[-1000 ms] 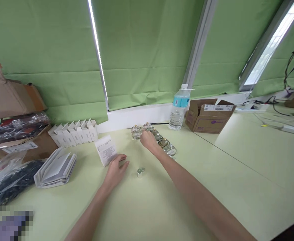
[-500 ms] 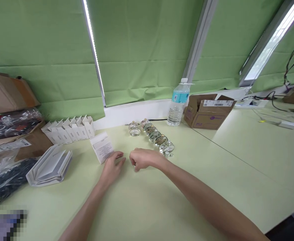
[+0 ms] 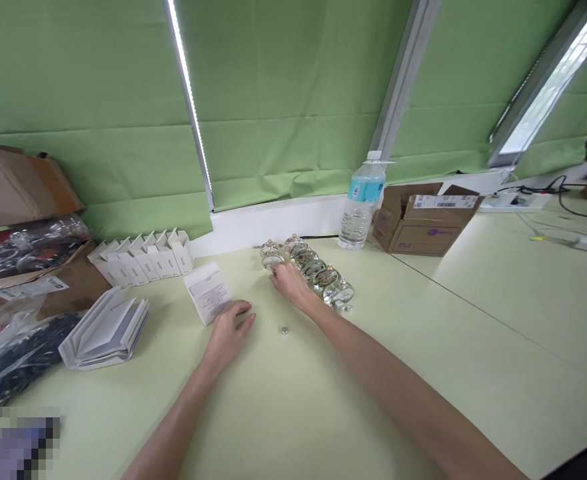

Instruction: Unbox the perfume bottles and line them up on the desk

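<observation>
On pale table, left hand (image 3: 230, 331) loosely open beside printed white box (image 3: 207, 293), right hand's (image 3: 289, 283) grip unclear.

I see an evenly, softly lit scene. Above and left of the water bottle (image 3: 361, 203), daylight glares through a narrow gap in the green blinds (image 3: 283, 100); right of it, another gap is washed out white. Faint shadows lie below it on the tabletop (image 3: 293, 413). Wide-angle stretching grows away from it.

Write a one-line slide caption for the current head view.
Right hand at the glass bottles, left hand beside a white box, on a pale green table.
</observation>
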`<state>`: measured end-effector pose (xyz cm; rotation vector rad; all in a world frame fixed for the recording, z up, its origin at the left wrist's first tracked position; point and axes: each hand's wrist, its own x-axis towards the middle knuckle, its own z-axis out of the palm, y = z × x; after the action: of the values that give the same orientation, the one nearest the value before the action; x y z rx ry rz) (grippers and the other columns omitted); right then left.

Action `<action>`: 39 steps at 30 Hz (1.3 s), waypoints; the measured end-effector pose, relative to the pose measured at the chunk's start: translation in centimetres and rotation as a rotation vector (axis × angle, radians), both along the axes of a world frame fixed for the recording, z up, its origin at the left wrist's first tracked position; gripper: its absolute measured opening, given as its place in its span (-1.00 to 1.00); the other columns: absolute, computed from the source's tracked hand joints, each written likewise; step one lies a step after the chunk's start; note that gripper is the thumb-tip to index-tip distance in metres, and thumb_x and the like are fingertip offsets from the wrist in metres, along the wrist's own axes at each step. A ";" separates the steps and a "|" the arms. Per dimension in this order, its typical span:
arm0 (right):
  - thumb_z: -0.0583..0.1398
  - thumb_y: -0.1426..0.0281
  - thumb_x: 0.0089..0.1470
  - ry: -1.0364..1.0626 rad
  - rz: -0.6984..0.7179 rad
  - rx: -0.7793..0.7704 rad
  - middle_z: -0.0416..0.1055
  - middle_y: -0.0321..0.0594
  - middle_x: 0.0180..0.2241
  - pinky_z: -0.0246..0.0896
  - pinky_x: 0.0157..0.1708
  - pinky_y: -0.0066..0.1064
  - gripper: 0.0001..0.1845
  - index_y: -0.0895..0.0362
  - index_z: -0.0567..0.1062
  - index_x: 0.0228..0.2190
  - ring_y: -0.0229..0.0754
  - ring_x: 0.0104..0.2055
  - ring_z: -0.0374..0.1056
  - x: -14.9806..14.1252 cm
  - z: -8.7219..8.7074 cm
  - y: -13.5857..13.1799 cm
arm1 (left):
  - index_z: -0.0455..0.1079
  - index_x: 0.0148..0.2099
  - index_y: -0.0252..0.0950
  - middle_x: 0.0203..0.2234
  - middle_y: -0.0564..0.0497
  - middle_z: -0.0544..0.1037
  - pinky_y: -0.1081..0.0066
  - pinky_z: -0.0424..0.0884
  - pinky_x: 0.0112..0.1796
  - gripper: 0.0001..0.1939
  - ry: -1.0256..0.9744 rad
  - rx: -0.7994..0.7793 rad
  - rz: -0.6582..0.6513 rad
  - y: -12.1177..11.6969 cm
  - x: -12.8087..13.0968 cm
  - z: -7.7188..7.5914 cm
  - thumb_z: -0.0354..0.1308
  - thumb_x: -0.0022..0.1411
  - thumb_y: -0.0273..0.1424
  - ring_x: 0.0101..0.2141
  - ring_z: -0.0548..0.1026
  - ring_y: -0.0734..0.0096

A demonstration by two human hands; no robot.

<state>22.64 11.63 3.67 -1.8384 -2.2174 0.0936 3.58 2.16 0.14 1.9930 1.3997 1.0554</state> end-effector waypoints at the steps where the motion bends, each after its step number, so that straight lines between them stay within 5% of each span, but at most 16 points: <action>1: 0.01 0.41 0.15 0.014 -0.008 -0.007 0.47 0.01 -0.25 0.15 -0.24 -0.31 -0.71 0.16 0.49 -0.21 0.02 -0.17 0.38 0.1 -0.3 0.3 | 0.40 -0.09 -0.23 -0.11 -0.05 0.50 0.25 0.36 -0.01 -0.75 0.003 0.003 0.001 0.0 0.0 0.0 0.03 0.24 -0.27 -0.06 0.46 0.28; 10: -0.01 0.47 0.13 0.107 -0.044 -0.033 0.49 -0.09 -0.31 0.16 -0.22 -0.41 -0.67 0.16 0.51 -0.20 -0.09 -0.20 0.38 0.7 -1.7 1.6 | 0.39 -0.11 -0.20 -0.12 -0.01 0.50 0.30 0.34 -0.02 -0.77 0.029 0.025 0.000 0.1 0.1 -0.3 0.02 0.25 -0.26 -0.07 0.45 0.32; 25: 0.07 0.34 0.13 0.050 0.072 0.027 0.33 0.02 0.04 0.17 -0.10 -0.24 -0.55 0.14 0.34 0.07 0.05 -0.02 0.32 -0.4 -1.1 0.5 | 0.39 -0.11 -0.21 -0.12 -0.01 0.50 0.32 0.35 -0.03 -0.78 0.040 0.043 -0.008 0.2 0.1 -0.2 0.02 0.25 -0.29 -0.07 0.45 0.33; 34: -0.02 0.41 0.20 -0.002 0.007 0.061 0.33 0.10 0.04 0.17 -0.09 -0.21 -0.62 0.23 0.40 -0.01 0.06 0.01 0.29 -1.7 -1.3 1.3 | 0.42 -0.20 -0.21 -0.11 0.00 0.50 0.30 0.34 -0.02 -0.84 0.069 0.073 -0.007 0.2 0.1 -0.1 0.04 0.23 -0.33 -0.06 0.44 0.31; 39: -0.04 0.38 0.22 -0.012 -0.026 0.052 0.45 0.02 -0.14 0.18 -0.12 -0.25 -0.64 0.18 0.43 -0.06 0.04 -0.08 0.36 -0.6 -1.1 1.5 | 0.42 -0.18 -0.20 -0.11 0.00 0.50 0.29 0.33 -0.02 -0.83 0.064 0.076 -0.012 0.2 0.1 -0.3 0.03 0.24 -0.34 -0.06 0.44 0.32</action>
<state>22.06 13.14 2.59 -1.8438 -2.1819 0.0200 3.67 2.40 -0.19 2.1044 1.3978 1.0628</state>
